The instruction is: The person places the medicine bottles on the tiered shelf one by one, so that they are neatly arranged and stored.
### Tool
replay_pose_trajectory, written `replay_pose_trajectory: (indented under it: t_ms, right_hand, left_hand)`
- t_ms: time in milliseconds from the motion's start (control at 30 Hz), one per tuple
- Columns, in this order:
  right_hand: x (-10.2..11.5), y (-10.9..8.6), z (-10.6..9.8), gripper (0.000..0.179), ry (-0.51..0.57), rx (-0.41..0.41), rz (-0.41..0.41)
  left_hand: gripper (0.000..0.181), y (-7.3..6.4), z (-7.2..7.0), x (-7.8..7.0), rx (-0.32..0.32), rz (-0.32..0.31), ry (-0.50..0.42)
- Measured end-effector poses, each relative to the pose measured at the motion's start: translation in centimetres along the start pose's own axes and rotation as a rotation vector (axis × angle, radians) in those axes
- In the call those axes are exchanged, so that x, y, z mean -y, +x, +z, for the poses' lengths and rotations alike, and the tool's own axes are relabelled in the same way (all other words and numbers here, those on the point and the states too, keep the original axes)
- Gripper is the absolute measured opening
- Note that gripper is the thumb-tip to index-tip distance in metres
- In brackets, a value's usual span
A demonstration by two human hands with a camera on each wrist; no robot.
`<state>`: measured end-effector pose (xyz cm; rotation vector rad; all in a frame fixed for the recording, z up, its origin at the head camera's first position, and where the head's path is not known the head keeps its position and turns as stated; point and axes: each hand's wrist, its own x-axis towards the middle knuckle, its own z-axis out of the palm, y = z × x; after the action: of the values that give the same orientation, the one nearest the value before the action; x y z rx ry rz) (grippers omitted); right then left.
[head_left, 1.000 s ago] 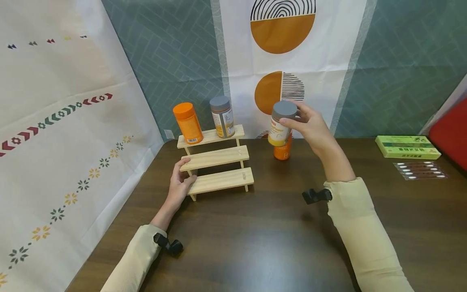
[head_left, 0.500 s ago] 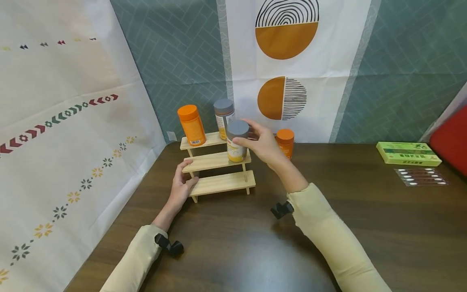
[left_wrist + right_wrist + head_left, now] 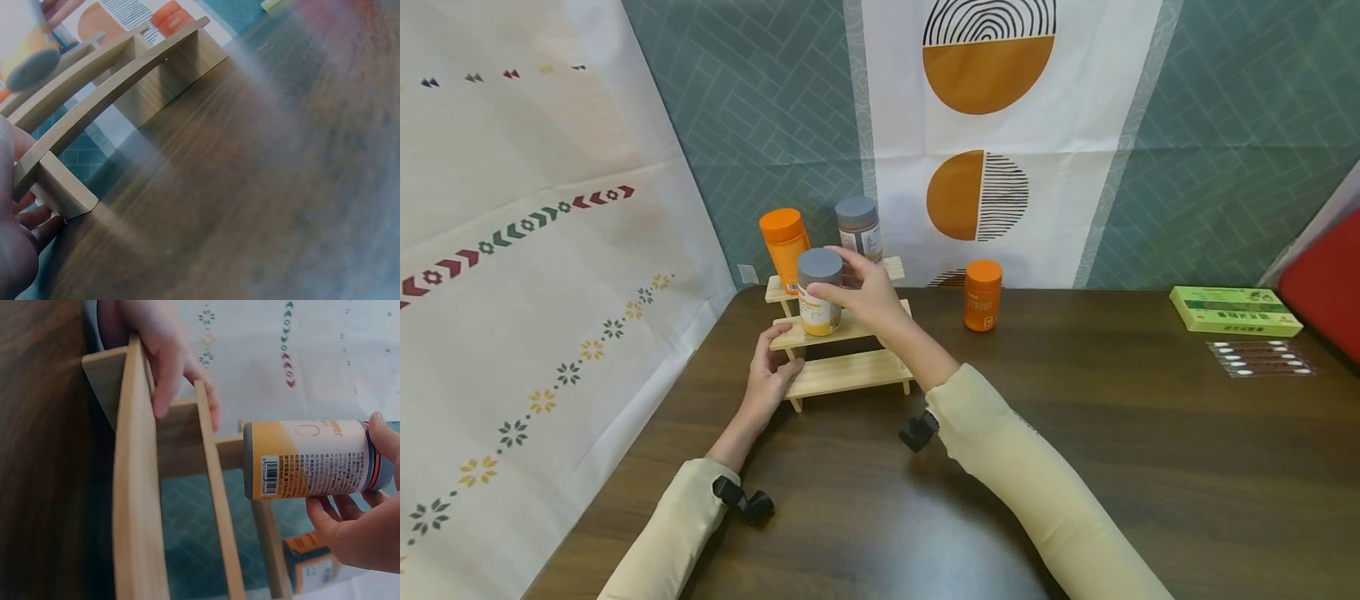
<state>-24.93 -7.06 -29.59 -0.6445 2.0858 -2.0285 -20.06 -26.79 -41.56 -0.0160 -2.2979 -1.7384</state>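
My right hand (image 3: 876, 300) grips a grey-lidded supplement jar (image 3: 820, 292) near its lid. The jar, with a white and yellow label, is upright over the left part of the middle step of a three-step wooden display stand (image 3: 846, 372). In the right wrist view, a small gap shows between the jar's base and that step. My left hand (image 3: 765, 375) holds the stand's left end, thumb at the lowest step and fingers at the middle one. On the top step stand an orange jar (image 3: 784, 237), partly hidden, and another grey-lidded jar (image 3: 859, 225).
Right of the stand, an orange jar (image 3: 982, 296) stands on the dark wooden table (image 3: 1075, 433). Farther right lie a green box (image 3: 1235, 312) and a clear pack of cotton swabs (image 3: 1260, 358). A red object (image 3: 1326, 283) sits at the right edge.
My right hand has carried the grey-lidded jar leftward and down, from in front of the table's orange jar to over the middle step. My left hand has stayed on the stand.
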Motion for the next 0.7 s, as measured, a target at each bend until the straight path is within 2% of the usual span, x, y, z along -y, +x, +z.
replay_pose_trajectory:
  t_ms: [133, 433, 700]
  right_hand:
    - [-0.8, 0.5, 1.0, 0.063, 0.000, -0.011, -0.006]
    - [-1.3, 1.1, 2.0, 0.064, 0.034, -0.033, -0.004]
    - [-1.6, 1.5, 3.2, 0.066, -0.036, -0.044, -0.021]
  left_hand:
    - [0.058, 0.0, -0.1, 0.0, 0.002, -0.001, -0.001]
    - [0.057, 0.2, 0.0, -0.3, 0.000, -0.003, -0.001]
    - [0.056, 0.0, 0.0, -0.2, 0.001, -0.039, -0.004]
